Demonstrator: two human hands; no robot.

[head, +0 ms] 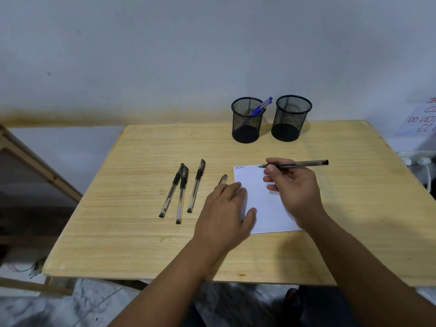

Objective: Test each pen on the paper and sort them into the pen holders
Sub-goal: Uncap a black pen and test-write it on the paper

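Observation:
My right hand (291,188) grips a dark uncapped pen (299,164), its tip at the top edge of the white paper (264,208). Blue scribbles (239,168) mark the paper's top left corner. My left hand (225,215) lies flat on the paper's left edge, fingers spread. A pen cap (223,179) lies just beyond its fingertips. Three capped black pens (181,192) lie side by side to the left. At the back stand two black mesh holders: the left holder (247,121) has blue pens (260,107) in it, the right holder (290,119) looks empty.
The wooden table (141,244) stands against a pale wall. A wooden frame (35,164) leans at the left. A handwritten sign (422,119) and white cords (420,161) sit at the right edge. A tiled floor shows below the table's front.

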